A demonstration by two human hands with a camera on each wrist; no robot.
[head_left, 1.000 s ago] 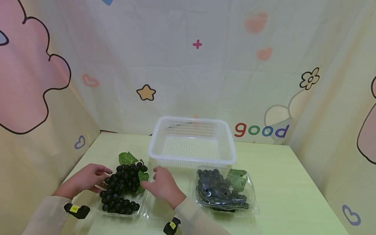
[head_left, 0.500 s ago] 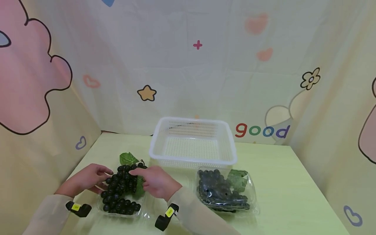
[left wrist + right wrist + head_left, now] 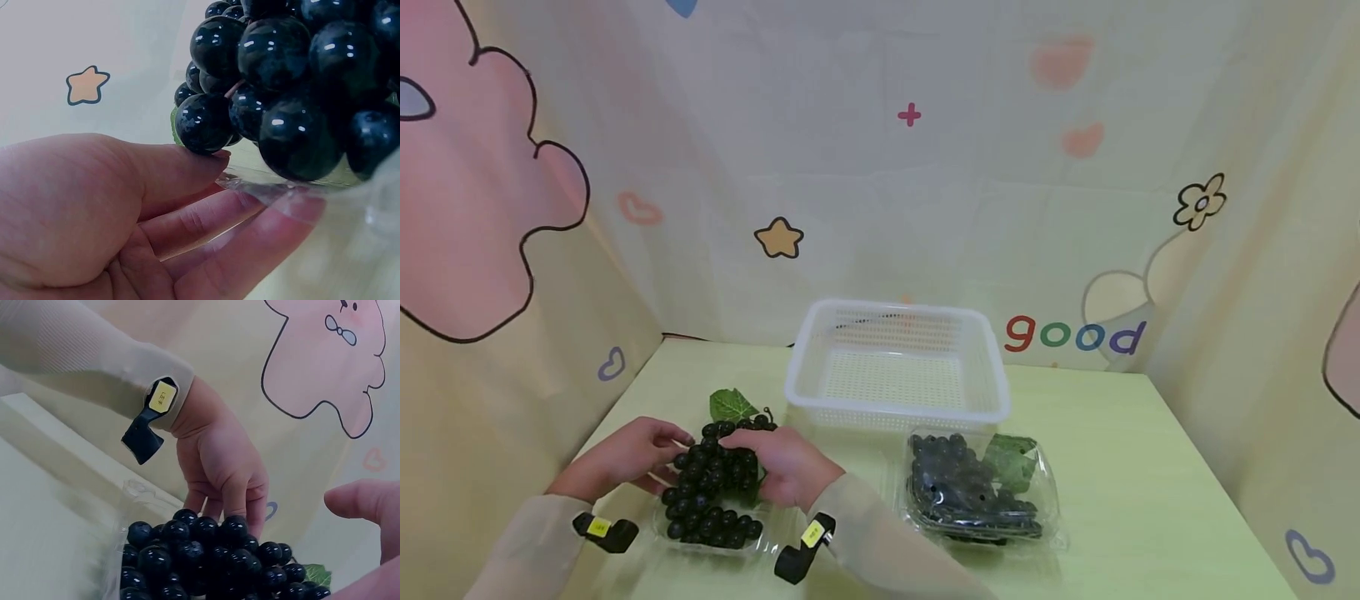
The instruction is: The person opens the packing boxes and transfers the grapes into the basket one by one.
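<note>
A bunch of dark grapes [image 3: 702,487] with green leaves [image 3: 730,405] lies in an uncovered clear plastic container [image 3: 715,547] at the front left. My left hand [image 3: 628,458] holds that container's left rim; in the left wrist view the thumb lies above the edge and the fingers [image 3: 256,244] below it. My right hand [image 3: 786,465] reaches over the right side of the bunch, its fingertips partly hidden against the grapes. Thumb and fingers of that hand stand apart in the right wrist view, where the thumb [image 3: 353,500] is beside the bunch.
A white perforated plastic basket [image 3: 898,408] stands at the back middle of the table. To its front right is a lidded clear container [image 3: 1045,500] with more dark grapes and a leaf. A printed curtain [image 3: 880,208] hangs behind the table's far edge.
My right hand has moved left, from beside the bunch to over its right part. The left hand stays at the container's rim, and both containers and the basket keep their places.
</note>
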